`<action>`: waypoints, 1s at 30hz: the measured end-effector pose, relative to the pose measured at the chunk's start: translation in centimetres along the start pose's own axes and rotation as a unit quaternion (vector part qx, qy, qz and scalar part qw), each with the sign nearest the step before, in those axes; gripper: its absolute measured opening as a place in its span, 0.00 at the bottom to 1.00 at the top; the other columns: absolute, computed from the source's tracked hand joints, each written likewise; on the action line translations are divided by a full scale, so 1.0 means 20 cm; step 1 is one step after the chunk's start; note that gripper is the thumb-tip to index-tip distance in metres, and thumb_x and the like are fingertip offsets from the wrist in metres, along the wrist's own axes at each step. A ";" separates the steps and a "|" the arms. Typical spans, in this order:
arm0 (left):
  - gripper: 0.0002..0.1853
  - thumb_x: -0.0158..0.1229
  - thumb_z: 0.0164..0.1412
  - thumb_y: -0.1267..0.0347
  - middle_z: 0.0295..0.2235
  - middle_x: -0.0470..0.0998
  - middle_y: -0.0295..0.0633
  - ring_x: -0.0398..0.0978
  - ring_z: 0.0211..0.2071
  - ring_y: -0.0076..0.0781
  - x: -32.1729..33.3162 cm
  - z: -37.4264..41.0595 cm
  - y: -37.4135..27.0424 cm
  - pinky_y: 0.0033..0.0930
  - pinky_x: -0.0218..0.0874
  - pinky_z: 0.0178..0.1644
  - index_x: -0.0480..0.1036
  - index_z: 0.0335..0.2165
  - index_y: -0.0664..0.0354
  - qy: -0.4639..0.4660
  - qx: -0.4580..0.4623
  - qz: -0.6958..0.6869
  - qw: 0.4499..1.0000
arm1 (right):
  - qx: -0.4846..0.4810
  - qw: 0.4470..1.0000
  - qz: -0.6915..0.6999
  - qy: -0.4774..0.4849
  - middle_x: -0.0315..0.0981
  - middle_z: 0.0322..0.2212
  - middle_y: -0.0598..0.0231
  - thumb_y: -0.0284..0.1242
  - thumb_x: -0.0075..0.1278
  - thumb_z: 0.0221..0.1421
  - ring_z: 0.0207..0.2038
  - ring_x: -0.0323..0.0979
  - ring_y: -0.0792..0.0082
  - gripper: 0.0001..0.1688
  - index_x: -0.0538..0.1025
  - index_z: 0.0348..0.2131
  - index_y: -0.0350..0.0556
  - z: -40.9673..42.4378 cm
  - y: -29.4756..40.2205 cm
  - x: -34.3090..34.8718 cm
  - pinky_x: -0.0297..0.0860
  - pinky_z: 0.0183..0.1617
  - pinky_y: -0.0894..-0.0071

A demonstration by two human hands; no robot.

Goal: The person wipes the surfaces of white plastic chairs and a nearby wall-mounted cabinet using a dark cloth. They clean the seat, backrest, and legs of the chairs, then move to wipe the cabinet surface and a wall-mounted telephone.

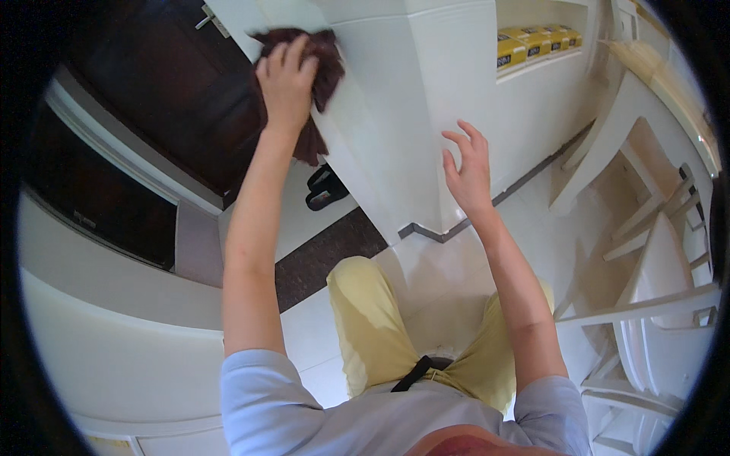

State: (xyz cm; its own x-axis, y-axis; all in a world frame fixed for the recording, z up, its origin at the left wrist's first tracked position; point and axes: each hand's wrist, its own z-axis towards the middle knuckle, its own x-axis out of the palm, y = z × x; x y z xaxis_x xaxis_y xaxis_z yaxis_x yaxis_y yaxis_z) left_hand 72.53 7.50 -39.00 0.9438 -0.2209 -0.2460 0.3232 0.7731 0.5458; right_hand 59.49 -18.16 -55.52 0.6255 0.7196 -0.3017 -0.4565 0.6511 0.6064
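My left hand (pixel 289 85) is pressed on a crumpled dark maroon cloth (pixel 329 68) against the edge of a white wall (pixel 376 85), beside a dark brown door (pixel 171 74). Part of the cloth hangs down below the wrist. The cloth is slightly blurred, and the palm is hidden. My right hand (pixel 469 168) holds nothing; its fingers are spread and bent in front of the wall's corner, and whether they touch it I cannot tell.
A wall niche (pixel 542 62) holds several yellow packs (pixel 510 51). A white table (pixel 604 131) and white chairs (pixel 661 262) stand on the right. Black slippers (pixel 328 194) lie by the doorway, past a dark floor strip (pixel 336 256). A metal door handle (pixel 205 18) is at the upper left.
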 end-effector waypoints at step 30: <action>0.14 0.56 0.51 0.65 0.35 0.79 0.43 0.76 0.36 0.49 0.18 0.45 -1.21 0.45 0.69 0.40 0.77 0.38 0.54 0.303 -0.005 -0.379 0.874 | 0.220 0.929 0.247 -0.168 0.47 0.58 0.41 0.45 0.57 0.51 0.61 0.51 0.47 0.58 0.41 0.64 0.38 0.09 -0.44 -0.21 0.53 0.64 0.55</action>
State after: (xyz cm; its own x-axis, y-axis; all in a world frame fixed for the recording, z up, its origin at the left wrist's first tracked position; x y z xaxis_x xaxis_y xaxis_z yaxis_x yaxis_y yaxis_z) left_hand 68.72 -17.46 -45.84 0.2478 -0.3186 -0.9149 0.8366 0.5466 0.0363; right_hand 62.01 -27.31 -58.21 0.6041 0.7400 0.2958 -0.4847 0.0465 0.8734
